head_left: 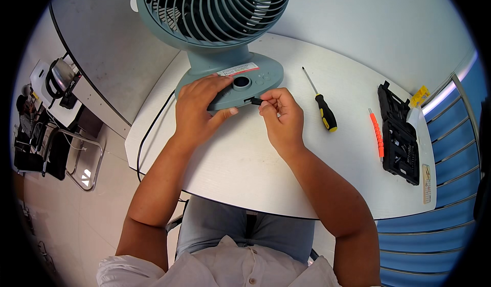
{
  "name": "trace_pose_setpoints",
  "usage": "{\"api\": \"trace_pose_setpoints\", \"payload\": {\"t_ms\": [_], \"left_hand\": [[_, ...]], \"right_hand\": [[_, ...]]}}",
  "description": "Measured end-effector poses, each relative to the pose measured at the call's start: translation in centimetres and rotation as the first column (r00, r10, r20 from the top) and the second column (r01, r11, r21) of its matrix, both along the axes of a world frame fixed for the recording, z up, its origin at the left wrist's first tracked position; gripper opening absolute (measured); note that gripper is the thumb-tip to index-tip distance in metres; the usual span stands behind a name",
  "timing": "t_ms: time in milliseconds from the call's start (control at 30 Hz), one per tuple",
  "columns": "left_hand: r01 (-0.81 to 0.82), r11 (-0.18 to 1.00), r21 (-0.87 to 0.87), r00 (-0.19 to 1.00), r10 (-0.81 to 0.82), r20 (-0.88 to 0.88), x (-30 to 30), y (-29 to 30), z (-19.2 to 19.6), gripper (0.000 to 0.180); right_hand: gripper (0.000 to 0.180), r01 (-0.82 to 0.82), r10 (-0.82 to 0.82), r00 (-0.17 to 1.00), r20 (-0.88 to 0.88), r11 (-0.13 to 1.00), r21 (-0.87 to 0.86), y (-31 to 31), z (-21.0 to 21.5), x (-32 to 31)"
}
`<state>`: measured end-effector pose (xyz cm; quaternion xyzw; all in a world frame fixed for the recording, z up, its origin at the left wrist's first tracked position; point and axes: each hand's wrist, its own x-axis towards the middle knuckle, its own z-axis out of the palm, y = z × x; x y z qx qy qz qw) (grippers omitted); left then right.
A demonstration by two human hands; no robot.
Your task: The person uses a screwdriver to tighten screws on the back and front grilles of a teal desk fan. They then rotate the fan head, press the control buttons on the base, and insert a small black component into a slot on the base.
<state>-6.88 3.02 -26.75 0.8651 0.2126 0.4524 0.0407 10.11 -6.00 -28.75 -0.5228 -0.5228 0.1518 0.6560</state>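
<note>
A grey-blue desk fan stands upright at the far side of a white table. My left hand rests on the left front of the fan's base, thumb under its front edge. My right hand pinches a small black plug held against the front edge of the base. A black cable runs from the base off the table's left edge.
A screwdriver with a black and yellow handle lies right of my hands. Further right lie an orange bit holder and an open black tool case. A chair with bags stands on the floor at left.
</note>
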Motion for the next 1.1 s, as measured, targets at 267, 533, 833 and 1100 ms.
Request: {"api": "trace_pose_setpoints", "payload": {"t_ms": [267, 533, 833, 1100], "left_hand": [[0.003, 1.000, -0.005, 1.000, -0.003, -0.024, -0.1, 0.0, 0.1, 0.058], [0.007, 1.000, 0.000, 1.000, -0.007, -0.012, -0.2, 0.2, 0.2, 0.056], [0.077, 0.996, -0.043, 0.997, -0.077, -0.008, 0.0, 0.3, 0.1, 0.056], [0.042, 0.997, -0.060, 0.998, -0.045, -0.050, -0.3, 0.0, 0.2, 0.059]], "right_hand": [[0.008, 0.066, -0.064, 0.997, -0.046, 0.997, 0.030, -0.3, 0.5, 0.5], [0.009, 0.162, -0.117, 0.955, -0.271, 0.975, 0.149, -2.6, 6.9, 6.7], [0.021, 0.552, -0.402, 0.834, 0.378, 0.615, -0.563, -8.9, 0.2, 22.4], [0.019, 0.654, -0.313, 0.749, 0.584, 0.488, -0.578, -8.2, 1.2, 19.3]]}}
